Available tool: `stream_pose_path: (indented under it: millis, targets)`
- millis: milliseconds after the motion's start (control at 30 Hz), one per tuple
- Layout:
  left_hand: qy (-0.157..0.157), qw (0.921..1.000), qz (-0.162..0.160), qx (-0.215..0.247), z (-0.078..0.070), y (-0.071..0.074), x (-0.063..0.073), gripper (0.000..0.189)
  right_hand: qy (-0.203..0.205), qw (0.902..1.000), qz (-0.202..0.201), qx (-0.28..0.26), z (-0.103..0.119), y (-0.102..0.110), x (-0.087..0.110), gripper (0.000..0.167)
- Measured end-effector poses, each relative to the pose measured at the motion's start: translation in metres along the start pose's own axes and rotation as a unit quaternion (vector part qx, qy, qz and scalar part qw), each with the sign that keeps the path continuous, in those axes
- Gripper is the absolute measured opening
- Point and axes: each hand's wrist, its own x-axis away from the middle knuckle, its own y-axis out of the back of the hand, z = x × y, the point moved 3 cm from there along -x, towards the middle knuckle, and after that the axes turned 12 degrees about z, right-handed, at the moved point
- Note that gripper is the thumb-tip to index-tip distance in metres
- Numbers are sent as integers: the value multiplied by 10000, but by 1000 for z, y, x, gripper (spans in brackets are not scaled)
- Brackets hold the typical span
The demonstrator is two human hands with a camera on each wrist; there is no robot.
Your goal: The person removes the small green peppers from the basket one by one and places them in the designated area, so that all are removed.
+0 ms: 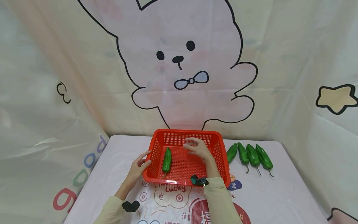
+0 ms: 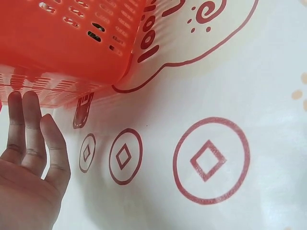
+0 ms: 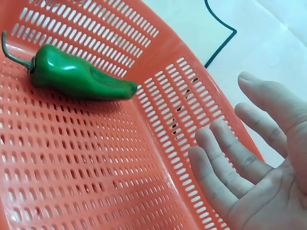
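A green chili pepper [image 1: 167, 161] lies in the left part of a red plastic basket [image 1: 184, 183], its stem toward the front in the head view. My right hand [image 1: 198, 148] is over the basket's inside, to the right of that pepper. In the right wrist view this hand [image 3: 259, 163] has its fingers spread and slightly bent, with nothing in them, apart from the pepper [image 3: 81, 76]. At the basket's left side, my left hand [image 1: 139, 165] touches the rim with extended fingers. The left wrist view shows its fingertips against the basket's outer wall [image 2: 62, 81].
Several green chili peppers [image 1: 253, 155] lie in a row on the table, right of the basket. A white printed tablecloth [image 1: 123, 155] covers the table. Behind it hangs a cloth backdrop [image 1: 179, 102] with a cartoon figure.
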Motion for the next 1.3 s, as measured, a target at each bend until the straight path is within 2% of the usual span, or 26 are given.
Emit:
stream_pose_path:
  millis: [367,633,833,1033,1300]
  targets:
    - [8,10000,-64,-37,0,1,1,52,-25,9998,175,33,0,-13,-14,47]
    - [-36,10000,-12,5,-1,-1,2,52,115,9952,630,741,-3,-21,-30,48]
    - [-55,10000,17,14,0,-1,1,53,97,9921,860,910,-9,-26,-40,51]
    - [-35,10000,37,-4,1,0,1,53,81,9859,1024,1323,-15,-33,-50,58]
    - [-85,10000,51,-4,2,1,0,52,-161,9782,1384,1538,-30,-39,-58,71]
